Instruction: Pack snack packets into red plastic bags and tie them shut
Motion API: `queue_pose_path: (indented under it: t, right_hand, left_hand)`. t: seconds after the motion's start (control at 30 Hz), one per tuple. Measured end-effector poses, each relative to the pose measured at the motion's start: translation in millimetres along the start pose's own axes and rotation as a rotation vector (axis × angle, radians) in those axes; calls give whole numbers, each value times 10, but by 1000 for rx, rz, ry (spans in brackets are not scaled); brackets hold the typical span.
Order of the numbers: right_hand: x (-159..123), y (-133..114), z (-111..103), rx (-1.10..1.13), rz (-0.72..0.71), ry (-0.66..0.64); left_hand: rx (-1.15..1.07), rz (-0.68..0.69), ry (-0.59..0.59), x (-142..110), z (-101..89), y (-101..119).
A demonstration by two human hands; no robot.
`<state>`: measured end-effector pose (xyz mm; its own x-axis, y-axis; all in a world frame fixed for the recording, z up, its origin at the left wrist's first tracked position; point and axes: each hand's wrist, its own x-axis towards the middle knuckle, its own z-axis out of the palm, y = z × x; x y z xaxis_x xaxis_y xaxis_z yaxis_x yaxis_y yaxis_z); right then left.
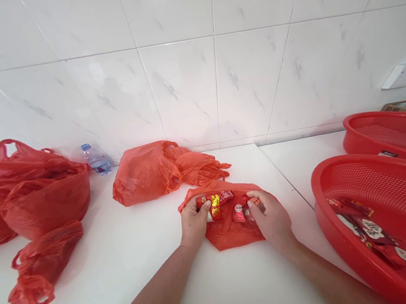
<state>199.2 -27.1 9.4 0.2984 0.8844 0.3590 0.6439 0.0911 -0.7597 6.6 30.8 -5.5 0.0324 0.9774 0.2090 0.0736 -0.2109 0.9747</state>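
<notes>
A small red plastic bag (227, 233) lies on the white counter (134, 253) with wrapped sweets (221, 202) inside its open mouth. My left hand (194, 224) pinches the bag's left edge, thumb pressed on a red and gold packet. My right hand (272, 218) grips the bag's right edge, fingers curled at the opening. Both hands hold the bag's mouth apart.
A crumpled red bag (152, 172) lies just behind. Full red bags (37, 192) and a smaller knotted one (41, 270) sit at the left beside a water bottle (96, 160). Two red mesh baskets (383, 186) stand at the right; the nearer holds red packets (371, 231). A wall socket (403, 75) is at the far right.
</notes>
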Motion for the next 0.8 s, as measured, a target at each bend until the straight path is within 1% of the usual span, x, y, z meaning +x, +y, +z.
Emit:
queue_pose_path:
  t: [0.1, 0.2, 0.33, 0.47, 0.6, 0.8]
  right_hand:
    - [-3, -25, -11, 9, -116, -20]
    - [-40, -72, -13, 32, -229, -90]
    - [-99, -107, 24, -10, -323, -157]
    - [-117, -101, 63, -55, -367, -198]
    - [-116, -99, 76, -43, -416, -240]
    - [-141, -125, 99, -37, -388, -253]
  left_hand:
    - [-31, 20, -5, -29, 21, 47]
    - [-45, 58, -9, -68, 55, 103]
    - [-21, 91, -36, -124, 95, 137]
    - [-41, 66, -92, -169, 116, 165]
    - [-50, 57, -134, -196, 133, 228]
    - [-55, 56, -181, -225, 164, 261]
